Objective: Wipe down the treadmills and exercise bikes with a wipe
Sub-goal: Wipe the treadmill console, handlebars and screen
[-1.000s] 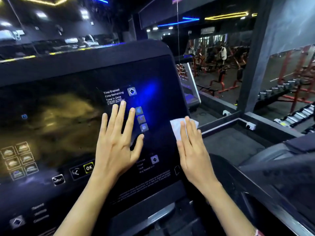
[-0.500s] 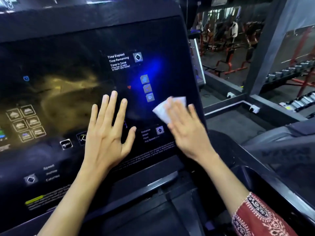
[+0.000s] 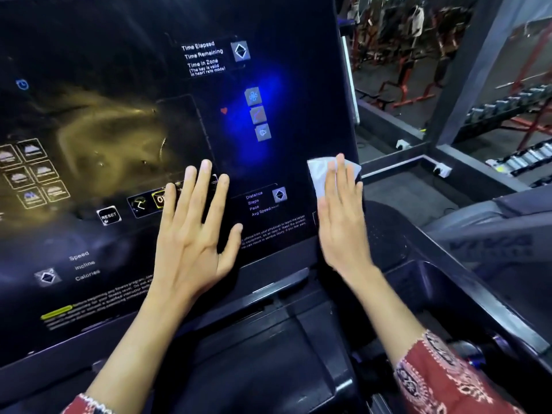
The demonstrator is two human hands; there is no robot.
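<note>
A black glossy treadmill console point(image 3: 119, 85) fills the left and middle of the head view, with lit icons and white labels. My left hand point(image 3: 194, 231) rests flat on its lower middle, fingers straight and spread, partly covering the OK button. My right hand point(image 3: 340, 216) presses a white wipe point(image 3: 321, 174) flat against the console's lower right edge, fingers straight. Most of the wipe lies under my fingers; its top and left part show.
Below the console runs a dark tray and handlebar area point(image 3: 268, 339). To the right stands a neighbouring machine's dark housing point(image 3: 484, 243). Beyond it are a grey pillar point(image 3: 466, 85), dumbbell racks point(image 3: 519, 115) and red gym frames point(image 3: 412, 85).
My right hand has slid the wipe rightward and down to the console's right edge. The left hand stays flat on the panel. The view has tilted down and closer.
</note>
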